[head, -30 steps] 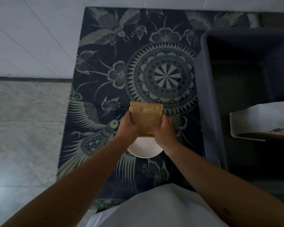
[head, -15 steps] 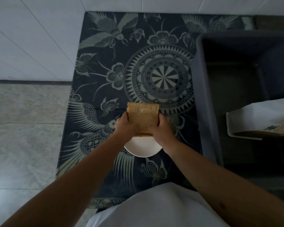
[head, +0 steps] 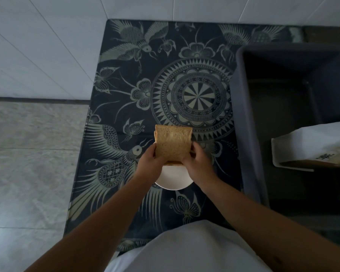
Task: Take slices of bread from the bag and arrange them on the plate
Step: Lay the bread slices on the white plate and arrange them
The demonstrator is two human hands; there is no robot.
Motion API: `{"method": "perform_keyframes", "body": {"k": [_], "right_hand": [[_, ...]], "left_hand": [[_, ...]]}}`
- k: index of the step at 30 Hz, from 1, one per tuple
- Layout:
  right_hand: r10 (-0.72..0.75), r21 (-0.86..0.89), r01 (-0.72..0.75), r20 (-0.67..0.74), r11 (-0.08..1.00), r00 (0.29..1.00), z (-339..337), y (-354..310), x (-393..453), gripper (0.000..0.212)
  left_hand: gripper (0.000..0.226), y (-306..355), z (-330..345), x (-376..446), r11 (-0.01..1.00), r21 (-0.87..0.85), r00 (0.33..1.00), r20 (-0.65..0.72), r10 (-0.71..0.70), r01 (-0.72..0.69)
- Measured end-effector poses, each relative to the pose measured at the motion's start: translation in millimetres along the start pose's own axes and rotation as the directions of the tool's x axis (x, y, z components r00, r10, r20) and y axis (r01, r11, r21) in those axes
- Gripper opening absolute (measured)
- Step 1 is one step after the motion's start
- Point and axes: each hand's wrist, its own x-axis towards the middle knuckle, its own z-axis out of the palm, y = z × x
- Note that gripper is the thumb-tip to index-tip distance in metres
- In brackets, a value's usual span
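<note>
A stack of brown bread slices (head: 172, 143) is held over the far part of a small white plate (head: 172, 179) on the patterned cloth. My left hand (head: 148, 163) grips the stack's left edge and my right hand (head: 197, 164) grips its right edge. A second slice edge shows under the top one. The white bread bag (head: 310, 146) lies at the right, inside the dark bin. Most of the plate is hidden by the bread and my hands.
A dark blue cloth (head: 145, 85) with birds, butterflies and a round mandala covers the table. A large dark grey plastic bin (head: 245, 122) stands along the right side. White wall tiles lie behind, and grey floor tiles (head: 28, 154) to the left.
The bread and both hands have stayed over the plate, shifting only slightly; the top slice now looks a little flatter toward me.
</note>
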Motion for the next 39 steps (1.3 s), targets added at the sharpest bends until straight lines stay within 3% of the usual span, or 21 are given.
{"method": "perform_keyframes", "body": {"k": [4, 8, 12, 19, 26, 39], "right_hand": [[-0.006, 0.045, 0.008, -0.046, 0.999, 0.999, 2, -1, 1, 0.053], [0.025, 0.063, -0.024, -0.021, 0.998, 0.999, 2, -4, 5, 0.045], [0.068, 0.101, -0.064, -0.03, 0.993, 0.997, 2, -6, 7, 0.051], [0.119, 0.109, -0.114, -0.038, 0.987, 0.992, 5, -9, 9, 0.056], [0.157, 0.149, -0.148, -0.054, 0.978, 0.986, 4, -14, 14, 0.042], [0.08, 0.184, -0.063, -0.085, 0.981, 0.993, 6, -8, -8, 0.035]], "left_hand": [[0.038, 5, -4, 0, 1.0, -0.006, 0.998, -0.056, 0.023, -0.023], [0.046, 7, -6, 0, 0.999, -0.016, 0.999, -0.034, 0.033, -0.033], [0.056, 11, -5, 1, 0.999, -0.049, 1.0, 0.0, 0.021, -0.021], [0.047, 12, -9, 3, 0.998, -0.063, 1.0, 0.009, 0.03, -0.03], [0.049, 12, -10, 2, 0.998, -0.027, 0.998, 0.028, 0.05, -0.049], [0.05, -3, -8, -10, 0.996, -0.018, 0.995, 0.059, 0.085, -0.084]]}}
